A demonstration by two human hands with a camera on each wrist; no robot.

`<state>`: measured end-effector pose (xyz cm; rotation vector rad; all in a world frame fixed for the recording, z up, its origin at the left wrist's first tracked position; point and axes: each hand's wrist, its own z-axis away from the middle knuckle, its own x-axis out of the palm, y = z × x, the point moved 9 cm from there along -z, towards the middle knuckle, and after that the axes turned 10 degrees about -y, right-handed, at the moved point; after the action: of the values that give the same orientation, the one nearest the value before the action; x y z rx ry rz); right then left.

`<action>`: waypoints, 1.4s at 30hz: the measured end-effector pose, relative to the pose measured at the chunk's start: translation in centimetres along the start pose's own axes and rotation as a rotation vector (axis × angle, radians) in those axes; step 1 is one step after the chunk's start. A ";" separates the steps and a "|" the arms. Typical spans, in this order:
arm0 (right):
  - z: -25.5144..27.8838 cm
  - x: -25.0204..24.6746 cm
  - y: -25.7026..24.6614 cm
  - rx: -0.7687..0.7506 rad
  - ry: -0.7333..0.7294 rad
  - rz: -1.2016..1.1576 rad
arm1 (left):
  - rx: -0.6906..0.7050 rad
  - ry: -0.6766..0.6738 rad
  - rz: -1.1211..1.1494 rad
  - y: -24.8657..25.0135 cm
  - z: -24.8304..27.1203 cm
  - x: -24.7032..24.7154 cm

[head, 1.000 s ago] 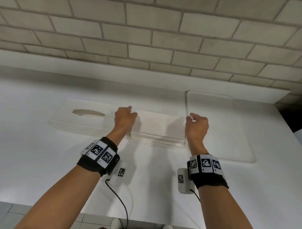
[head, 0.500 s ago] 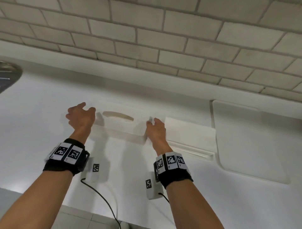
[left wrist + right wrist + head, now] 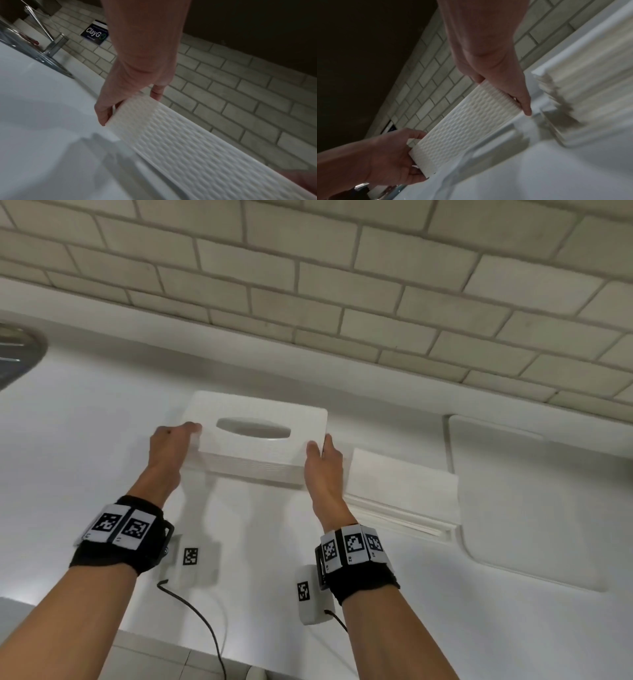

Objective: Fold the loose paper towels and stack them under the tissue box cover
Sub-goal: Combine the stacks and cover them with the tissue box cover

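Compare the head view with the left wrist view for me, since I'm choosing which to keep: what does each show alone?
Only the head view shows the right hand gripping the cover's right end, the oval slot on top, the folded towels to the right and the tray beyond them. Only the left wrist view shows the faucet, the ClayGo sign and the cover's ribbed side up close. Both show the left hand holding the cover's left end, the counter and the brick wall.

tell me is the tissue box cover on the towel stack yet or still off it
Off it. Both hands, left hand and right hand, grip the tissue box cover at its ends, beside the folded paper towel stack.
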<state>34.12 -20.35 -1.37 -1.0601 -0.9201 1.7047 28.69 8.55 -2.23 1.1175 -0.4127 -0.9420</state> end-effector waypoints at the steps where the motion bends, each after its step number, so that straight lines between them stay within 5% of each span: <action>1: 0.4 -0.9 -1.0 -0.043 0.015 -0.049 | 0.019 -0.013 0.021 0.9 0.4 0.4; 7: 4.0 -10.9 -4.5 -0.230 0.213 -0.270 | 0.180 -0.196 0.107 6.6 5.2 7.2; 12: 6.0 -21.7 -0.1 -0.192 0.404 -0.354 | 0.178 -0.426 0.036 6.5 10.4 17.2; 17: 7.0 -27.3 5.7 -0.108 0.450 -0.385 | 0.119 -0.500 -0.051 3.3 13.8 23.8; 33: 4.2 -24.1 13.0 0.053 0.190 -0.294 | -0.064 -0.425 -0.099 -5.5 11.7 23.4; 42: 4.4 -24.3 14.3 0.051 0.252 -0.221 | -0.069 -0.402 -0.110 -6.2 12.1 23.0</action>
<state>31.22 -48.33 -6.45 -1.0695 -0.7959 1.3705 30.53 -17.79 -6.41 0.8929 -0.6438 -1.2743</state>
